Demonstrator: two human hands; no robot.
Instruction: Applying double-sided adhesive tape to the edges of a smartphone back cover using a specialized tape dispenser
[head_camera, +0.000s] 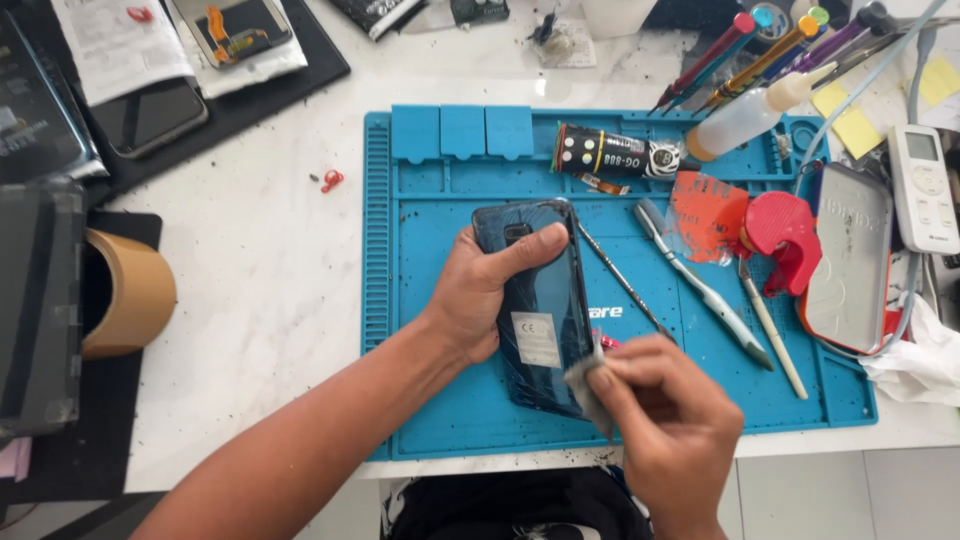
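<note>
Head cam: left hand (478, 290) is wrapped around a dark phone back cover (535, 310), holding it just above the blue repair mat (440, 250), left of centre. Right hand (665, 420) has its fingers pinched together on a small grey wipe (585, 385) touching the cover's near right corner. Metal spudger (625, 282) and a grey-handled pry tool (705, 290) lie on the mat just right.
</note>
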